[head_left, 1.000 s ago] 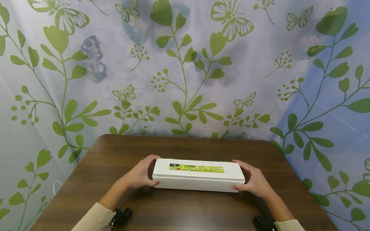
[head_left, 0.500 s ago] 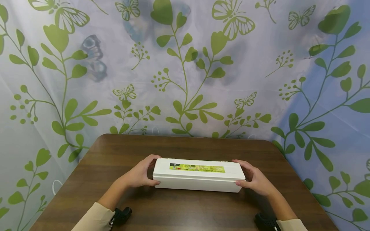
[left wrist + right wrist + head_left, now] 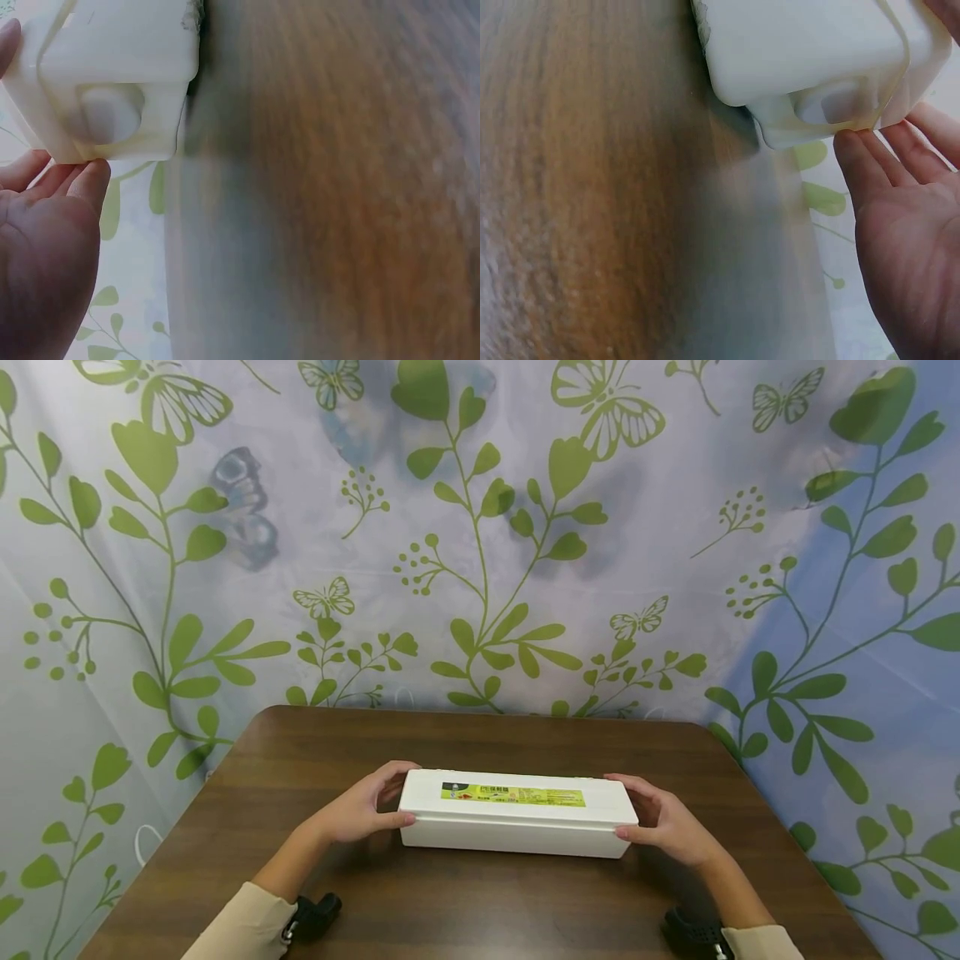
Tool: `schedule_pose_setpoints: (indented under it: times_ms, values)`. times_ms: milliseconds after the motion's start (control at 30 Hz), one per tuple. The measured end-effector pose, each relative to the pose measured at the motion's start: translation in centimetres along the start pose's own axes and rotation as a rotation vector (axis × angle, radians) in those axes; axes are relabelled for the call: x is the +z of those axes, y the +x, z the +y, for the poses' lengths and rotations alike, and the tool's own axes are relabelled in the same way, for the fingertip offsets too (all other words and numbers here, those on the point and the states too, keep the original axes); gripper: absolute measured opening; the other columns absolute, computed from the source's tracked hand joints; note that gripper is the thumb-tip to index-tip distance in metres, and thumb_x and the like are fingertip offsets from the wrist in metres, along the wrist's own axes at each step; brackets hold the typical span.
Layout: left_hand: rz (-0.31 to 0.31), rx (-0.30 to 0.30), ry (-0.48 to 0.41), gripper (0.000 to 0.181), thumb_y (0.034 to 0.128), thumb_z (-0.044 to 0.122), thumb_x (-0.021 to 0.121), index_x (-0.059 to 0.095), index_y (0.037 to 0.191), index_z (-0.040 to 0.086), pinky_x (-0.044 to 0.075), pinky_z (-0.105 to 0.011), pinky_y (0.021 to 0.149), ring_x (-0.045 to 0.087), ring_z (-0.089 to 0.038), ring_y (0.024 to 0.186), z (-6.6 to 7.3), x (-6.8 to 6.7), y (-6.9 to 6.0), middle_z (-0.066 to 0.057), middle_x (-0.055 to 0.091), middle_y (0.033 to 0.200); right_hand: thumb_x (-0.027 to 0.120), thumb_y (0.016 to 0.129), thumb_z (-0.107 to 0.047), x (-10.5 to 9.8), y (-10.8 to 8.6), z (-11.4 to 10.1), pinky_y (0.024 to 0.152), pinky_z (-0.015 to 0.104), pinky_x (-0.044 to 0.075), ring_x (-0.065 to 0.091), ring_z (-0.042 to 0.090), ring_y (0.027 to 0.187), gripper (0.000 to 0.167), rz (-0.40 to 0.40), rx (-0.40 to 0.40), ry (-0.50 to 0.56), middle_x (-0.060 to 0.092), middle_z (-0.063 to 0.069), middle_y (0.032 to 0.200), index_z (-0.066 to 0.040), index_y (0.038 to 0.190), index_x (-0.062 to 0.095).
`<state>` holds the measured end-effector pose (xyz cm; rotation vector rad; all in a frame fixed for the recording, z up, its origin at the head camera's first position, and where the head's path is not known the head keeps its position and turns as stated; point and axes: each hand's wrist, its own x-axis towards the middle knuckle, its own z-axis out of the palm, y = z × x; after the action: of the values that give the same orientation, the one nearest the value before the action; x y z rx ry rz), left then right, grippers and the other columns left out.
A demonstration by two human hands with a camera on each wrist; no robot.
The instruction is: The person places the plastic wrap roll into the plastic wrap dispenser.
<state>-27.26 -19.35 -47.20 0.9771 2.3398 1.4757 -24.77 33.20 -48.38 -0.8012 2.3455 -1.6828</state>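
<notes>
A long white cling film box (image 3: 517, 840) with its lid down lies across the table, a green-and-yellow label (image 3: 513, 794) on top. My left hand (image 3: 360, 810) grips its left end, thumb on the front near the lid seam and fingers at the back. At the other end, my right hand (image 3: 667, 828) holds it the same way. The left wrist view shows the box's end wall (image 3: 161, 120) with a round recessed part, fingertips touching the back edge. A similar recess (image 3: 832, 105) shows in the right wrist view. Inside the box is hidden.
The dark brown wooden table (image 3: 480, 910) extends around the box. Behind it hangs a pale curtain (image 3: 337, 527) with green leaves and butterflies. A black strap (image 3: 311, 917) sits on the left wrist, another black strap (image 3: 693, 933) on the right.
Both thumbs have slid up to the lid seam, the right one also outward toward the box's end. The box stays nearly in place, and the head view has shifted slightly.
</notes>
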Motion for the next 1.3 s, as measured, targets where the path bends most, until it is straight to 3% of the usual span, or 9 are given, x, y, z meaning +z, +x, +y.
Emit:
schedule_pose_setpoints:
  times_ms: [133,500,867,1167,1300]
  values:
    - [0.008,0.013,-0.015,0.073,0.0880,0.022,0.083,0.040,0.147,0.013,0.033,-0.049,0.118,0.045,-0.032,0.143,-0.12,0.02,0.08,-0.009,0.047,0.147,0.074,0.088,0.003,0.04,0.00,0.03,0.092,0.028,0.058,0.061,0.007,0.122,0.077,0.012,0.005,0.005,0.052,0.008,0.147,0.005,0.154,0.035]
    - [0.001,0.036,-0.043,0.077,0.0864,0.018,0.084,0.038,0.148,0.009,0.032,-0.047,0.118,0.043,-0.032,0.144,-0.64,0.22,0.16,-0.012,0.045,0.148,0.077,0.085,0.005,0.10,0.01,0.42,0.093,0.026,0.057,0.061,0.007,0.122,0.078,0.031,-0.002,-0.009,0.053,0.011,0.146,0.005,0.152,0.038]
    - [-0.005,0.007,-0.149,0.080,0.0856,0.014,0.084,0.037,0.149,0.009,0.037,-0.015,0.113,0.039,-0.038,0.148,-0.93,0.32,0.09,-0.015,0.041,0.153,0.075,0.087,0.004,-0.09,0.31,0.62,0.092,0.027,0.056,0.060,0.008,0.121,0.075,0.001,0.011,0.013,0.053,0.010,0.145,0.003,0.152,0.038]
    - [0.003,-0.037,-0.170,0.079,0.0858,0.016,0.084,0.038,0.149,0.010,0.039,-0.021,0.115,0.039,-0.036,0.148,-0.99,0.42,0.11,-0.014,0.041,0.154,0.073,0.087,0.008,-0.48,0.43,0.85,0.092,0.028,0.057,0.060,0.008,0.120,0.074,-0.037,0.001,0.082,0.056,0.003,0.141,0.004,0.152,0.037]
    - [0.012,-0.029,-0.148,0.079,0.0861,0.017,0.084,0.038,0.150,0.009,0.038,-0.030,0.118,0.040,-0.036,0.148,-0.95,0.46,0.02,-0.014,0.042,0.154,0.072,0.088,0.006,-0.43,0.47,0.73,0.092,0.029,0.057,0.060,0.008,0.120,0.075,-0.052,0.027,0.111,0.056,-0.001,0.141,0.005,0.152,0.035]
